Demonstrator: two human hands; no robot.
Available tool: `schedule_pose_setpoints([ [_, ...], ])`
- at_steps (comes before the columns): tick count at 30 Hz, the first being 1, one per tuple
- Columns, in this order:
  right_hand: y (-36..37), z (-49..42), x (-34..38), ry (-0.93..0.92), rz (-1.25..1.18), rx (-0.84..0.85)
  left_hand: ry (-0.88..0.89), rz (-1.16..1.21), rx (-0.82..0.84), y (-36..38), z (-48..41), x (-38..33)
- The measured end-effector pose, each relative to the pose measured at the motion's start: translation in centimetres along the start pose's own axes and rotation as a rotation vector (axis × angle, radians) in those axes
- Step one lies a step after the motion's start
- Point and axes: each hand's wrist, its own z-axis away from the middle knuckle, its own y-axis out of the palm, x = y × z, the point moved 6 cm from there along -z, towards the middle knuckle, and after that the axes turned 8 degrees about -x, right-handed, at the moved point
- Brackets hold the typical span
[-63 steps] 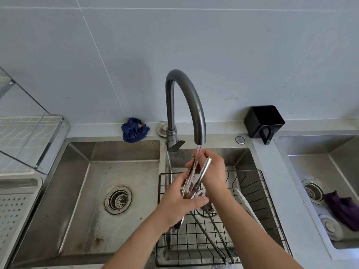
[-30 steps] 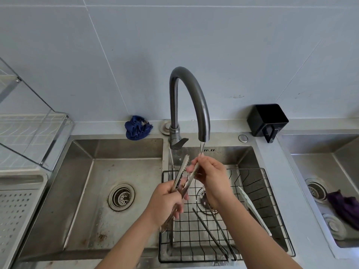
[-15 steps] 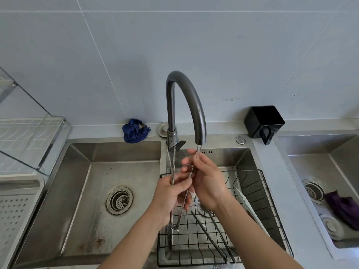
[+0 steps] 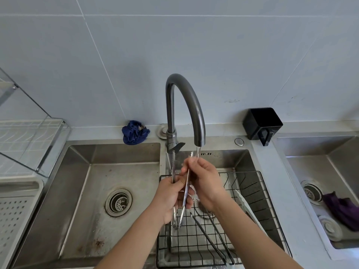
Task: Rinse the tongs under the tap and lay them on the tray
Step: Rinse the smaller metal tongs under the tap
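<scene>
Under tap: left hand grips tongs; right hand pinches one arm.

Pale blue tiled wall, grey countertop

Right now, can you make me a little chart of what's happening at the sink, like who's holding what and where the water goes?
Tap: running, thin stream lands at the right hand's fingers
Tongs: silver, upright, hinge end down, arms spread
Left hand: grips the tongs around the middle
Right hand: pinches one arm near its tip, under the stream
Tray: white, with holes, far left; tongs not on it yet
Wire basket: below the hands, with dark tongs lying inside
</scene>
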Motion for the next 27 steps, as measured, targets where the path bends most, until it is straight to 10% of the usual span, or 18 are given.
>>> schedule_pose_setpoints([
  [14, 0.3, 0.3, 0.0, -0.107, 0.288, -0.096, 0.042, -0.160, -0.073, 0.1, -0.2, 0.2],
  [22, -0.2, -0.3, 1.7, -0.023, 0.116, -0.160, -0.028, -0.122, 0.284, 1.9, 0.7, 0.2],
  [27, -1.0, -0.1, 3.1, -0.204, 0.339, -0.366, 0.274, -0.199, 0.029, 1.2, 0.2, -0.7],
])
